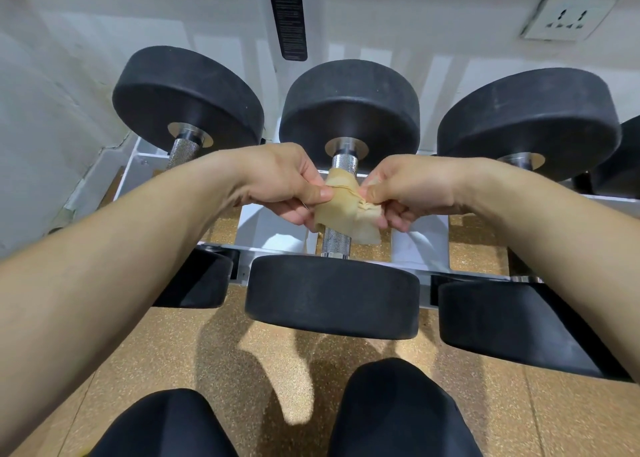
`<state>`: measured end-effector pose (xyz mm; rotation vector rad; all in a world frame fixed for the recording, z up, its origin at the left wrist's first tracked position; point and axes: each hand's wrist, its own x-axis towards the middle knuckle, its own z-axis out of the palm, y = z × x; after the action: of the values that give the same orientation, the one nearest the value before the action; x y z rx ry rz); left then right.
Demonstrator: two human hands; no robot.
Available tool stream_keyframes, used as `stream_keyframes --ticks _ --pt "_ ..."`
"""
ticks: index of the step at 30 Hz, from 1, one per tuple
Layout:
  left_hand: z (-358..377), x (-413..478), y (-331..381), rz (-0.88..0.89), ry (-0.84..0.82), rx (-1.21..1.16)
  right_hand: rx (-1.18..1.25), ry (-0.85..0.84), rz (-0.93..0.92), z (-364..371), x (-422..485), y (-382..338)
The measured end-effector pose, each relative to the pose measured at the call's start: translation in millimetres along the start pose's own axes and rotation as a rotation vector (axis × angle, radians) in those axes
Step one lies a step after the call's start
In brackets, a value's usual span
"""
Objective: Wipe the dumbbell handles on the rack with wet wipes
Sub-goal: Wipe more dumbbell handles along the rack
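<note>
1. Firstly, at the far left, the left dumbbell [187,103] lies in the white rack [266,223]. Its knurled handle [181,152] is bare and partly hidden behind the forearm, and whether it has been wiped cannot be told.
2. Left hand [284,179] is curled, thumb and forefinger pinching one edge of the wet wipe [346,207].
3. Wet wipe, creased and yellowish, is draped over the middle dumbbell handle [336,241] and stretched between both hands, covering the handle's middle.
4. Right hand [408,190] pinches the opposite edge, its other fingers curled beneath.
5. Right dumbbell [526,121] sits just beside, its handle mostly hidden by the right wrist.
6. Risks, as I judge them:
   - The thin wipe could tear on the rough knurling if the hands pull apart too hard.
   - A wet edge could slip from a pinch — the wipe would then drop through the rack onto the floor [242,370].
   - A bunched wipe would likely miss the handle's underside and near end
</note>
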<state>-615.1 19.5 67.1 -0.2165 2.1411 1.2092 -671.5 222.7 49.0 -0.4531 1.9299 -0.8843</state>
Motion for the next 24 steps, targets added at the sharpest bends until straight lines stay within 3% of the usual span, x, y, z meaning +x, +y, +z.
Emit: stream_keyframes --ticks 6,12,19,24 --pt "5 1 -5 0.021 -0.003 0.201 -0.135 0.043 -0.069 1 -1 -5" --pt "8 5 -10 0.065 -0.005 0.376 -0.094 -0.027 -0.117 -4 -8 -6" --pt "-3 -14 -9 0.227 -0.111 0.4 -0.282 -0.049 0.004 7 4 1" --pt "7 -10 -18 0.185 -0.059 0.519 -0.241 -0.156 -0.013 7 0 -2"
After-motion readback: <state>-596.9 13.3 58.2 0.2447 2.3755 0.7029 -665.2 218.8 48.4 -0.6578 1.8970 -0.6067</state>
